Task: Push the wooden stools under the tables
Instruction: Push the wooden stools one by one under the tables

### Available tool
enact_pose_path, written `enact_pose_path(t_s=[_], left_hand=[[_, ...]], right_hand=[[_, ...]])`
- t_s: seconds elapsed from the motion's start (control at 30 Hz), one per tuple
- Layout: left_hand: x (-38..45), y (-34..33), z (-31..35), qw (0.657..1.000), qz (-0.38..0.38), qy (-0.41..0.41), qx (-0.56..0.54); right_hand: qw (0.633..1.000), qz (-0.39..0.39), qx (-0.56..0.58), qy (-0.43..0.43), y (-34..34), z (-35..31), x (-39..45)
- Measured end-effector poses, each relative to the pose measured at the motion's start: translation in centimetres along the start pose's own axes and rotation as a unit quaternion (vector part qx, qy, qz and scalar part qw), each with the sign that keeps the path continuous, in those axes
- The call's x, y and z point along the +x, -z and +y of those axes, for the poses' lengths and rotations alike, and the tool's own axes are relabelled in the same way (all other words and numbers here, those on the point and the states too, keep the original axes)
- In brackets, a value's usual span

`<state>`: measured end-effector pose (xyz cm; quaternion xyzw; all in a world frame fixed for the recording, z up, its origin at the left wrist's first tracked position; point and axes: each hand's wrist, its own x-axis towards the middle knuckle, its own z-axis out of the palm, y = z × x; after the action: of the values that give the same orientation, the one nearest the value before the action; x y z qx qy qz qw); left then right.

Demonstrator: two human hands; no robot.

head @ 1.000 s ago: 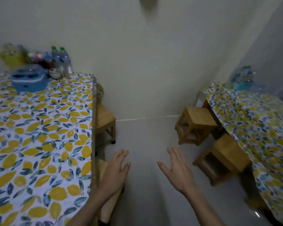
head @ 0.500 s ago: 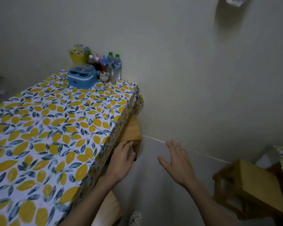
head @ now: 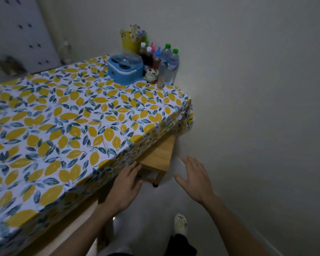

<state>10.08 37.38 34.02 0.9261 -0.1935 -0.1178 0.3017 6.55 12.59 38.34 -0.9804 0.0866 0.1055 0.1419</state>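
Observation:
A table [head: 67, 126] under a lemon-print cloth fills the left of the view. A light wooden stool [head: 158, 156] sticks out from under its far right corner, close to the wall. Part of a second wooden stool [head: 81, 226] shows below the near cloth edge, under my left forearm. My left hand [head: 125, 187] hovers open just in front of the far stool's near corner, fingers beside the cloth edge. To the stool's right, my right hand [head: 195, 179] is spread open and holds nothing.
A blue container [head: 125, 71], several bottles [head: 166, 63], a small jar [head: 151, 74] and a yellow cup [head: 130, 40] crowd the table's far corner. A pale wall [head: 257, 89] runs close on the right. My slippered foot [head: 180, 225] stands on the grey floor [head: 151, 215].
My view has swung left, away from the right table and its stools, onto the left table. Both open hands have moved toward the stool at the table's far corner.

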Motion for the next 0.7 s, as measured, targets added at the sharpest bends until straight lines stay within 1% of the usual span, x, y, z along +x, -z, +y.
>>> enact_pose_path(t_s=[0.13, 0.23, 0.33, 0.4, 0.47, 0.57, 0.63, 0.7], left_hand=[[2.9, -6.0, 0.1, 0.994, -0.017, 0.110, 0.002], [5.7, -10.8, -0.5, 0.986, -0.049, 0.157, 0.021], [8.9, -14.9, -2.1, 0.980, -0.085, 0.172, 0.061], [11.2, -17.6, -3.6, 0.974, -0.100, 0.182, 0.089], [13.6, -20.4, -5.6, 0.972, -0.096, 0.190, 0.096], [17.0, -25.0, -9.5, 0.971, -0.089, 0.196, 0.099], [19.1, -27.9, -11.9, 0.971, -0.096, 0.188, 0.109], [21.1, -30.2, -14.0, 0.972, -0.092, 0.172, 0.130]], right_hand=[[0.992, -0.084, -0.028, 0.087, -2.0, 5.4, 6.8], [0.980, -0.127, -0.035, 0.149, -4.5, 9.3, 11.8], [0.971, -0.154, -0.043, 0.179, -8.4, 12.5, 16.2], [0.968, -0.155, -0.038, 0.192, -12.0, 14.2, 19.1], [0.967, -0.155, -0.031, 0.201, -16.0, 15.3, 21.8], [0.957, -0.181, -0.045, 0.224, -22.3, 16.2, 25.3], [0.952, -0.173, -0.059, 0.245, -26.4, 16.7, 27.3], [0.955, -0.132, -0.061, 0.257, -30.0, 16.7, 28.9]])
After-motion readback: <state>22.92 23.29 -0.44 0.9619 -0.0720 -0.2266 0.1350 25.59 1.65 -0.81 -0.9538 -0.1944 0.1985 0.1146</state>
